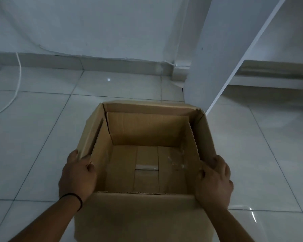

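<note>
An open, empty brown cardboard box point(143, 130) stands on the white tiled floor, its flaps spread outward and clear tape across its bottom seam. My left hand point(77, 175) grips the box's left wall near the front corner, thumb inside and fingers outside. A black band circles that wrist. My right hand point(215, 179) grips the right wall the same way at the opposite front corner. The near flap point(138, 212) hangs down toward me between my forearms.
A white panel point(215, 55) of a table or shelf stands just behind the box's far right corner. A white cable point(16, 88) runs down the wall and across the floor at the left. Grey wall and skirting lie behind.
</note>
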